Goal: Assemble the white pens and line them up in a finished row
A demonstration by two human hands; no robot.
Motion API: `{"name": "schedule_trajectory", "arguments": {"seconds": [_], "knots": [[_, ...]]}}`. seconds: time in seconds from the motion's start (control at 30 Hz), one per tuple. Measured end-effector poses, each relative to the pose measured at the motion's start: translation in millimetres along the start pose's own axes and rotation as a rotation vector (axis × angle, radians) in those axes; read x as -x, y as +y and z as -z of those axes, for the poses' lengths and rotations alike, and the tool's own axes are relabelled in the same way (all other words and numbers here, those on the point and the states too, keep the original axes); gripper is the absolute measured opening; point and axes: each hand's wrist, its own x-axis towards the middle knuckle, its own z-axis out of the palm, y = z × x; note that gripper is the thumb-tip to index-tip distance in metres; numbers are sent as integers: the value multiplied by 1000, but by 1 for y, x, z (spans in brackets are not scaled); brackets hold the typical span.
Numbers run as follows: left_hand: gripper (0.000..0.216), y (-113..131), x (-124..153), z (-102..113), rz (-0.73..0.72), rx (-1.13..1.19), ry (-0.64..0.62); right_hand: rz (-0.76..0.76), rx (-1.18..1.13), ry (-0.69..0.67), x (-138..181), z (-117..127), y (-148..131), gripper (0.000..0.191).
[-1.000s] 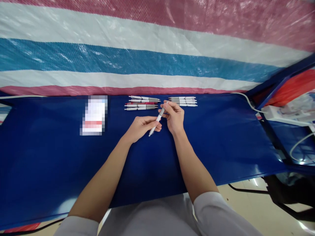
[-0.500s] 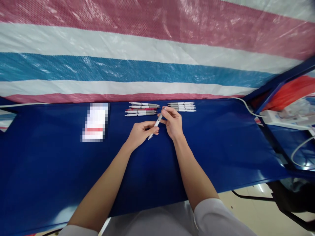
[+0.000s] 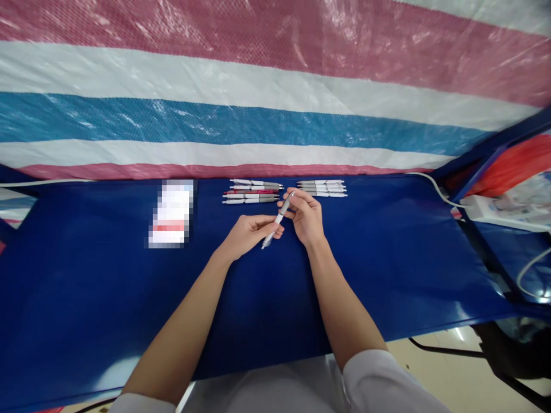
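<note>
Both my hands hold one white and grey pen (image 3: 279, 219) tilted over the blue table (image 3: 86, 287). My left hand (image 3: 249, 232) pinches its lower white end. My right hand (image 3: 306, 215) grips its upper grey end with closed fingers. Just beyond my hands lie two rows of pens: a left group (image 3: 252, 192) with several white, grey and one red pen, and a right group (image 3: 322, 187) of several white and grey pens.
A blurred white card (image 3: 171, 213) lies on the table to the left. A striped pink, white and blue tarp (image 3: 258, 103) hangs behind. At the right are a white power strip (image 3: 495, 207) with a cable and a blue frame.
My hands keep hold of the pen and barely move; the pen's tilt shifts slightly. The camera view drifts a little.
</note>
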Motion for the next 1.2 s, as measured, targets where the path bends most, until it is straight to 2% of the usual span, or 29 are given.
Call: {"name": "schedule_trajectory", "arguments": {"seconds": [0.17, 0.3, 0.4, 0.53, 0.6, 0.83, 0.93, 1.03, 1.2], "knots": [[32, -8, -1, -7, -96, -98, 193, 17, 14, 15, 1, -2, 2, 21], [32, -8, -2, -8, -110, -116, 251, 42, 17, 22, 2, -3, 1, 25], [33, -4, -1, -5, -80, -82, 188, 44, 20, 42, 1, -2, 1, 26], [40, 3, 1, -1, 48, 88, -45, 0, 18, 5, 1, 0, 1, 27], [41, 5, 2, 0, 83, 131, -97, -22, -3, -25, 1, 0, 2, 27], [37, 2, 1, -4, 49, 77, 31, 18, -19, 11, 1, -1, 2, 26], [34, 2, 0, -5, 32, 57, 43, 45, -15, 38, 1, -2, 2, 25], [32, 4, 1, -4, 37, 44, 10, 43, -13, 30, 1, -1, 3, 23], [40, 6, 3, 1, 84, 95, -143, 1, -16, -12, 1, 0, 4, 24]]}}
